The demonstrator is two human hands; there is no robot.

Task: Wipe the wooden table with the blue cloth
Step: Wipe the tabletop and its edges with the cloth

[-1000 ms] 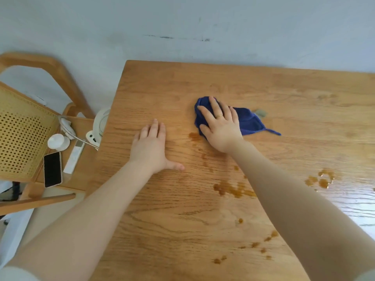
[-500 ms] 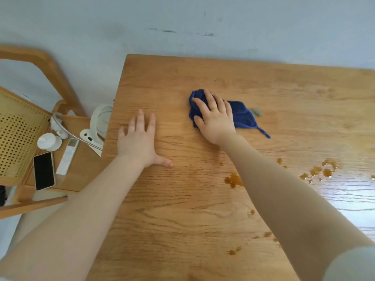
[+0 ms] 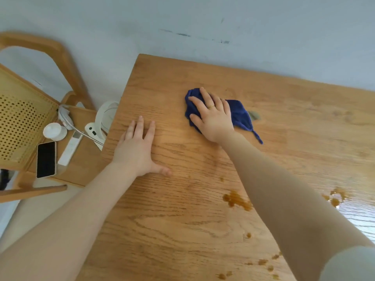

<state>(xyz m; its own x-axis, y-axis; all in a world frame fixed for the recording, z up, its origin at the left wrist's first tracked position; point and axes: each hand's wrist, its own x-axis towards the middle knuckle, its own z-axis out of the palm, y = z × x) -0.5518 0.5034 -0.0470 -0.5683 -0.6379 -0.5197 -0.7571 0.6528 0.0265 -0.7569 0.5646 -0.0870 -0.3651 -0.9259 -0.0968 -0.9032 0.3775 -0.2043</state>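
Note:
The wooden table [image 3: 182, 230] fills the middle and right of the view. My right hand [image 3: 213, 116] lies flat on the crumpled blue cloth [image 3: 240, 115] in the table's far middle, fingers spread and pressing it down. The cloth shows at my fingertips and to the right of my hand, with a thin strip trailing toward me. My left hand [image 3: 138, 151] rests flat and bare on the table near its left edge, fingers apart. Brown liquid spots [image 3: 236, 199] lie by my right forearm, with more spots [image 3: 334, 197] at the right and along the near side.
A wooden chair [image 3: 30, 118] with a cane back stands left of the table. On its seat lie a black phone [image 3: 46, 159], a white remote [image 3: 70, 151], a small white round object [image 3: 54, 131] and white headphones [image 3: 101, 120]. A grey wall runs behind the table.
My right hand has slid the cloth to the left and away from me across the brown spill, and part of that spill has gone. My left hand stays flat on the table.

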